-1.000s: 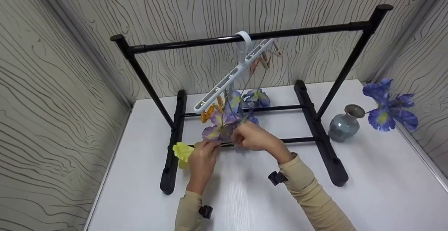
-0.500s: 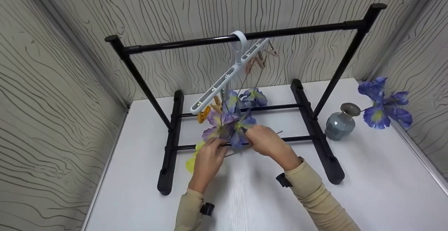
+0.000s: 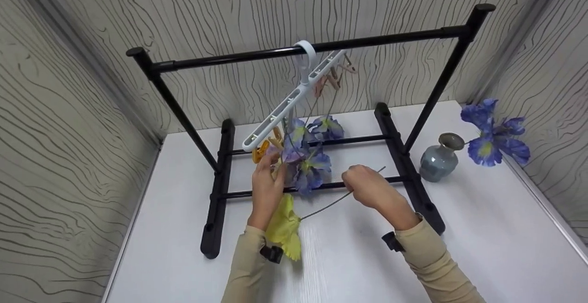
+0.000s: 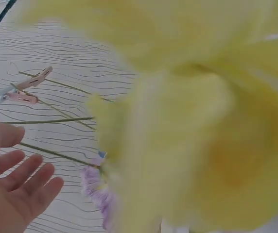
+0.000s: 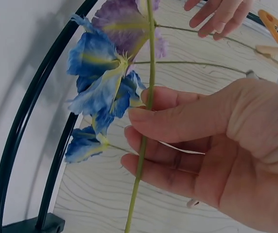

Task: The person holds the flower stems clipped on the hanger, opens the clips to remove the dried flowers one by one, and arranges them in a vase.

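My right hand [image 3: 375,193] pinches the thin green stem [image 5: 151,68] of a yellow artificial flower [image 3: 285,229] between thumb and fingers. The bloom hangs head-down and tilted left of that hand, beside my left forearm, and fills much of the left wrist view. My left hand [image 3: 266,190] is raised below the orange clip [image 3: 260,152] at the near end of a white clip hanger [image 3: 277,115]. Its fingers are spread and grip nothing in the left wrist view. Blue flowers [image 3: 310,174] and a purple flower [image 5: 122,24] hang head-down from the hanger, close to both hands.
A black rack [image 3: 386,42] carries the hanger on its top bar, with lower crossbars over the white table [image 3: 349,266]. Pink clips [image 3: 320,86] sit at the hanger's far end. Right of the rack stands a blue-grey vase [image 3: 438,161] with a blue flower [image 3: 494,133] leaning out.
My right hand has moved right, drawing the yellow flower from left of my left hand to its right side. The left hand has risen toward the orange clip, and its fingers now spread.
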`<move>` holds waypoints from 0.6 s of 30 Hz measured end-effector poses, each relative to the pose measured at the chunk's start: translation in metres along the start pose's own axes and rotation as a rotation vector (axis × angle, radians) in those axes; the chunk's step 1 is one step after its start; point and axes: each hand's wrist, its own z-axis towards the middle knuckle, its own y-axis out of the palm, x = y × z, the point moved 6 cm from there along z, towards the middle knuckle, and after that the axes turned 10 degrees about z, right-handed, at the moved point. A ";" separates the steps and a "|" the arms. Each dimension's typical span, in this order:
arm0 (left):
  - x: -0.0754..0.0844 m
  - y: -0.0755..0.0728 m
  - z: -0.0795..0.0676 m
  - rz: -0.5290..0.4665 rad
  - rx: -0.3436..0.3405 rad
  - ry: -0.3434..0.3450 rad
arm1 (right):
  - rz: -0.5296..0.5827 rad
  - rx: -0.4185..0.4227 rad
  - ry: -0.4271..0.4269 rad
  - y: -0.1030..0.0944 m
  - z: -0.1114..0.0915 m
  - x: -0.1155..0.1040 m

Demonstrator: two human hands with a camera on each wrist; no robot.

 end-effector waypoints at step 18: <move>0.004 0.008 0.008 -0.053 0.088 0.030 | 0.206 0.188 0.083 -0.049 -0.037 0.061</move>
